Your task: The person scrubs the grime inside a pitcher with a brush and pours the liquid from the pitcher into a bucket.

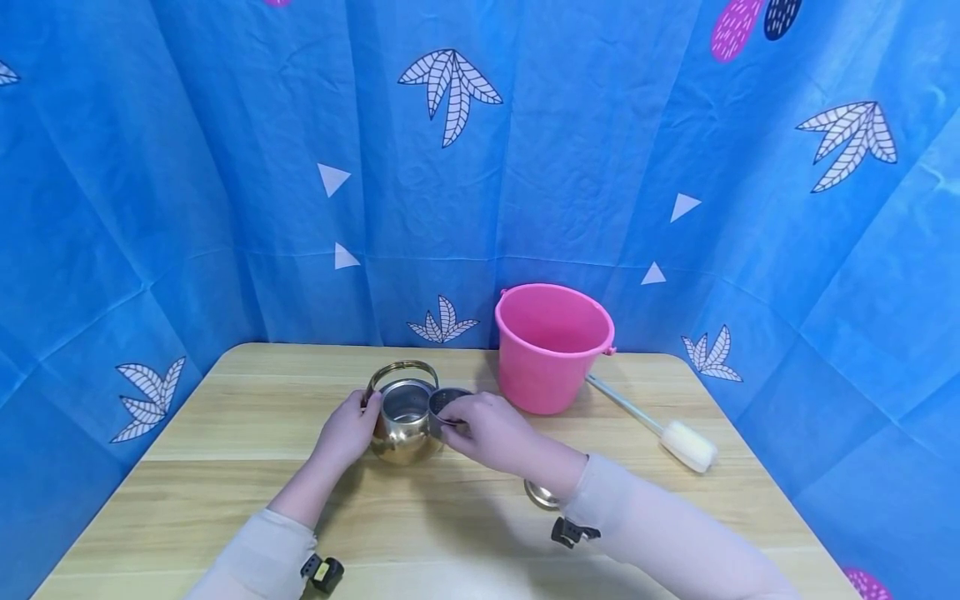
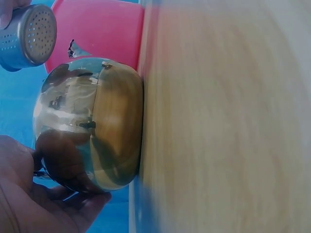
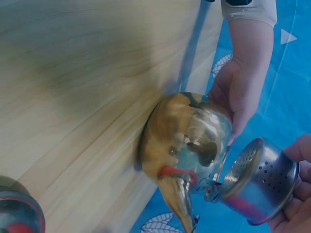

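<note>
A shiny gold teapot (image 1: 405,447) stands uncovered on the table, its arched handle raised and its inside showing in the head view. My left hand (image 1: 351,432) holds the teapot's left side by the handle base, fingers along the body in the left wrist view. To the right of the opening, my right hand (image 1: 491,429) pinches a steel tea strainer (image 3: 265,179) by its rim. Small holes cover the strainer's wall and base; it is tilted, close beside the pot's top. The spout (image 3: 177,196) shows in the right wrist view.
A pink bucket (image 1: 551,375) stands at the back, right of the teapot. Beside it lies a sponge brush (image 1: 688,446) with a pale handle. A small round metal lid (image 1: 542,495) rests partly hidden under my right forearm. Blue curtains (image 1: 450,208) surround the table (image 1: 247,417).
</note>
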The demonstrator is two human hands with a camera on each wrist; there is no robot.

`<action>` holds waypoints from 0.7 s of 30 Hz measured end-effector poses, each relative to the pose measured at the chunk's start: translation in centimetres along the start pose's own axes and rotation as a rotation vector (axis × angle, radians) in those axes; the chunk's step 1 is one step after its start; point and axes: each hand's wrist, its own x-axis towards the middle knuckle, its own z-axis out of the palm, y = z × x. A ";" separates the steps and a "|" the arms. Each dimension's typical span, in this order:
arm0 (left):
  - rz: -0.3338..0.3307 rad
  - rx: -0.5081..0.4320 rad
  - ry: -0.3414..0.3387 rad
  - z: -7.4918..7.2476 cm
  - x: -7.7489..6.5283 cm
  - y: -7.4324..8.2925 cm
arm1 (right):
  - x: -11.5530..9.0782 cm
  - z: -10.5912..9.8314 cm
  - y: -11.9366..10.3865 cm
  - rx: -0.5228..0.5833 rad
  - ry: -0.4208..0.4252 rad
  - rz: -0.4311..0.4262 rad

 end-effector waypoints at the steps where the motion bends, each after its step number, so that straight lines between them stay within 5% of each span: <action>1: 0.000 0.001 -0.001 0.0 0.0 0.0 | -0.1 0.0 0.1 0.004 0.000 0.003; 21: -0.006 -0.005 -0.017 -0.1 0.0 0.1 | -1.3 0.3 0.7 0.007 -0.008 0.015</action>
